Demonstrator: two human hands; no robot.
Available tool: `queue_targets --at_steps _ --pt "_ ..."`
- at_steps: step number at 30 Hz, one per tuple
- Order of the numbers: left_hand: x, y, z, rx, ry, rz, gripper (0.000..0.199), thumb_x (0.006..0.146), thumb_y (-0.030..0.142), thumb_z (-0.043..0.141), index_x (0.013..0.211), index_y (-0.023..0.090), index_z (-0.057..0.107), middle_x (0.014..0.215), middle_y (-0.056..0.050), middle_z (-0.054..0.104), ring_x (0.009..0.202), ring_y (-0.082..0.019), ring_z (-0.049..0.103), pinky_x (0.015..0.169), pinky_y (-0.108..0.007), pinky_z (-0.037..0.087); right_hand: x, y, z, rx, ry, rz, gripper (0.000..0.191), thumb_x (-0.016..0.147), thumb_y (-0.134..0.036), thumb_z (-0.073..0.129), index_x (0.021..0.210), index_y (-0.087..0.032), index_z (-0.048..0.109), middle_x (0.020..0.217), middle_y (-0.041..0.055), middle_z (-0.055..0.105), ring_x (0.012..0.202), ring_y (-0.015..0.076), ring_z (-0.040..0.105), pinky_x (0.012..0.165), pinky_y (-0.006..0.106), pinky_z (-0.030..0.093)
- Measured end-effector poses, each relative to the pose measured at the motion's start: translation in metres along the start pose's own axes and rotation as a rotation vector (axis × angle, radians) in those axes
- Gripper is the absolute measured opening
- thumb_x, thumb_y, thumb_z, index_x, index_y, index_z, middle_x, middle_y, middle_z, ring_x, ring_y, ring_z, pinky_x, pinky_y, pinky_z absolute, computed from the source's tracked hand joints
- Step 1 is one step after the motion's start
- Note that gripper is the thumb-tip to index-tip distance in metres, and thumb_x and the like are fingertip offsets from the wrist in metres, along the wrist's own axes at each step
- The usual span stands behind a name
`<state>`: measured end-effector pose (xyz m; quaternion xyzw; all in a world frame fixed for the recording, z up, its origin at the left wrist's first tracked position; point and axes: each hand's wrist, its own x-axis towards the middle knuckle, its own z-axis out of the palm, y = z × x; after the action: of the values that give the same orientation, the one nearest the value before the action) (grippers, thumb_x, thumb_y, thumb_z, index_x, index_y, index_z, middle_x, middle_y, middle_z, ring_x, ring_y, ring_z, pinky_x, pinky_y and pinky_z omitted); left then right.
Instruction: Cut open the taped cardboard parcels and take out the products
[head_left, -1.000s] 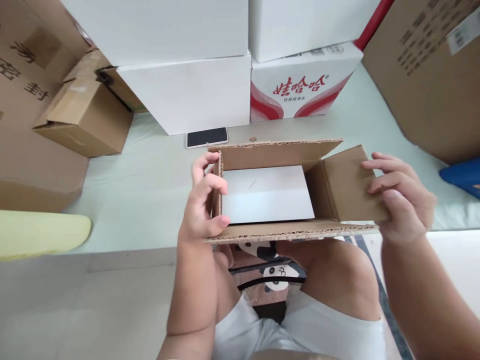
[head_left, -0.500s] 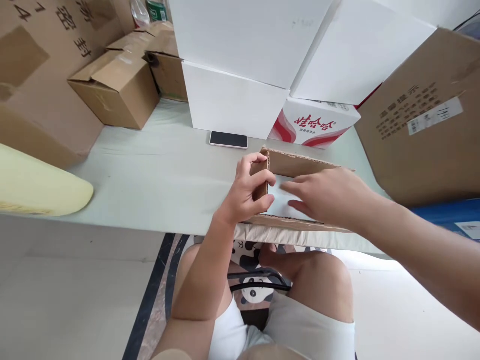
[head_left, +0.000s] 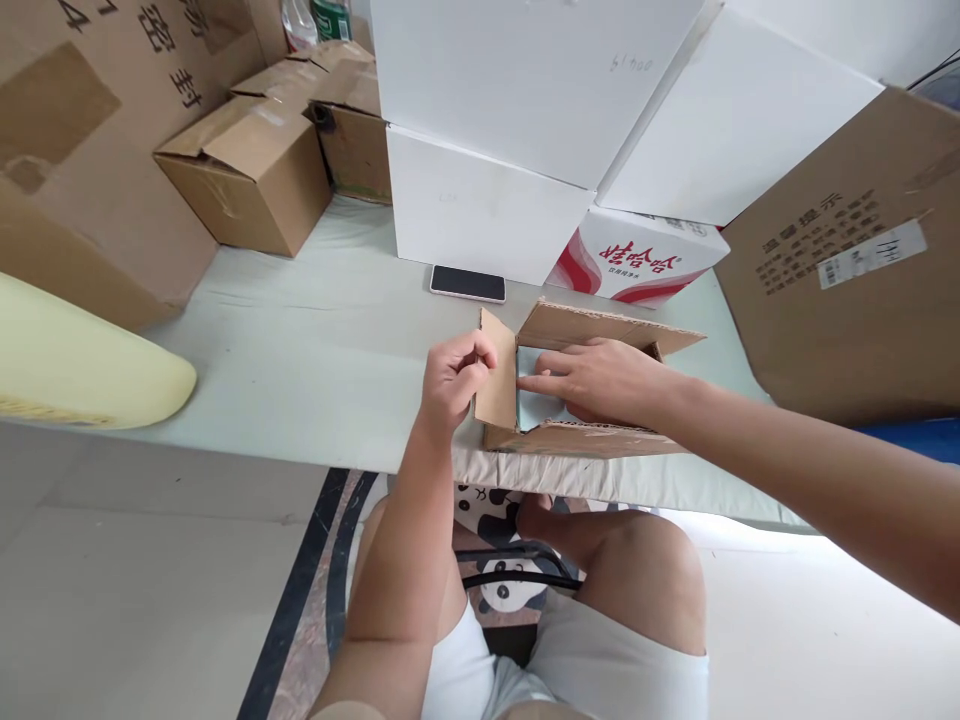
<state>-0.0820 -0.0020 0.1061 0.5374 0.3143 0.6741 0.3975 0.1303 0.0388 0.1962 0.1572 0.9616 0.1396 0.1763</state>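
A small open cardboard box (head_left: pixel 592 440) lies near the table's front edge with its flaps raised. My left hand (head_left: pixel 452 380) is closed on the outer edge of the box's left flap (head_left: pixel 498 385), which leans outward. Inside the box is a pale, flat-topped item (head_left: pixel 529 406); its kind cannot be made out. My right hand (head_left: pixel 604 380) reaches in from the right over this item. Its index finger is stretched toward the box's left end, and the other fingers are partly hidden behind the box wall.
Behind the box, a phone (head_left: pixel 468 284) lies on the pale table cover (head_left: pixel 315 350). White boxes (head_left: pixel 487 205) and a red-and-white carton (head_left: pixel 637 257) are stacked at the back. Large cardboard boxes (head_left: pixel 847 330) flank both sides, and a yellow rounded object (head_left: pixel 90 350) sits at left.
My left hand has moved left, swinging the end flap from upright to leaning outward. My right hand has shifted left and deeper into the box. The view has turned slightly.
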Motion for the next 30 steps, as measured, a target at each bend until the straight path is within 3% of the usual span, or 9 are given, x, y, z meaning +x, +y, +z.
queue_targets --at_steps 5,7,10,13,18,23,27,30 --pt "0.0 -0.001 -0.005 0.037 0.036 -0.059 0.016 0.065 0.021 0.055 0.054 0.021 0.066 0.045 0.001 0.048 0.046 -0.012 0.036 0.047 -0.03 0.021 0.004 0.001 -0.004 -0.035 0.081 -0.038 0.027 0.096 -0.012 0.056 0.114 -0.024 0.073 0.141 0.0093 0.066 0.098 0.0206 0.064 0.071 0.033 0.036" --pt "-0.001 -0.003 -0.004 0.026 0.064 -0.057 0.018 0.064 0.021 0.055 0.051 0.021 0.068 0.041 0.002 0.045 0.043 -0.011 0.034 0.046 -0.029 0.019 0.003 0.004 -0.004 -0.011 0.104 -0.075 0.019 0.098 -0.015 0.056 0.105 -0.022 0.073 0.146 0.0088 0.065 0.103 0.0217 0.064 0.075 0.034 0.037" --pt "-0.001 -0.005 -0.001 -0.016 0.133 -0.04 0.019 0.06 0.022 0.054 0.046 0.02 0.067 0.041 0.001 0.049 0.042 -0.01 0.035 0.045 -0.029 0.018 -0.001 0.008 0.002 0.039 0.108 -0.102 0.017 0.099 -0.012 0.056 0.103 -0.019 0.07 0.123 0.0078 0.076 0.102 0.0211 0.063 0.078 0.034 0.037" --pt "0.001 -0.006 0.002 -0.048 0.206 -0.057 0.02 0.058 0.023 0.053 0.042 0.02 0.065 0.041 -0.001 0.052 0.042 -0.009 0.036 0.046 -0.029 0.019 -0.006 0.012 0.006 0.035 0.13 -0.085 0.021 0.095 -0.006 0.055 0.104 -0.018 0.07 0.097 0.0057 0.077 0.09 0.02 0.061 0.076 0.035 0.034" --pt "0.002 -0.007 0.007 -0.093 0.284 -0.102 0.02 0.056 0.024 0.054 0.04 0.021 0.065 0.039 -0.001 0.05 0.042 -0.01 0.035 0.046 -0.029 0.019 -0.021 0.017 -0.007 -0.032 0.226 -0.134 0.039 0.093 -0.003 0.053 0.119 -0.025 0.073 0.111 0.0028 0.077 0.095 0.0195 0.059 0.081 0.035 0.036" --pt "0.002 -0.008 0.008 -0.106 0.31 -0.122 0.02 0.056 0.025 0.054 0.04 0.021 0.064 0.039 -0.001 0.05 0.043 -0.01 0.035 0.047 -0.029 0.02 -0.055 0.017 -0.03 -0.122 0.309 -0.042 0.034 0.095 -0.005 0.054 0.117 -0.023 0.073 0.108 0.0023 0.077 0.099 0.0205 0.063 0.085 0.038 0.041" --pt "0.004 -0.006 0.006 -0.124 0.311 -0.117 0.019 0.055 0.024 0.054 0.039 0.021 0.064 0.04 -0.001 0.049 0.043 -0.01 0.035 0.048 -0.029 0.021 -0.097 0.017 -0.02 -0.145 0.345 -0.018 0.026 0.1 -0.012 0.05 0.09 -0.026 0.069 0.096 0.0004 0.078 0.099 0.0225 0.068 0.086 0.041 0.044" --pt "0.004 -0.005 0.004 -0.132 0.296 -0.089 0.017 0.054 0.023 0.054 0.04 0.02 0.063 0.04 -0.001 0.049 0.042 -0.009 0.033 0.048 -0.029 0.021 -0.115 0.018 -0.014 -0.035 0.389 0.093 0.024 0.098 -0.012 0.05 0.092 -0.026 0.068 0.097 0.0024 0.079 0.094 0.0237 0.071 0.08 0.041 0.05"
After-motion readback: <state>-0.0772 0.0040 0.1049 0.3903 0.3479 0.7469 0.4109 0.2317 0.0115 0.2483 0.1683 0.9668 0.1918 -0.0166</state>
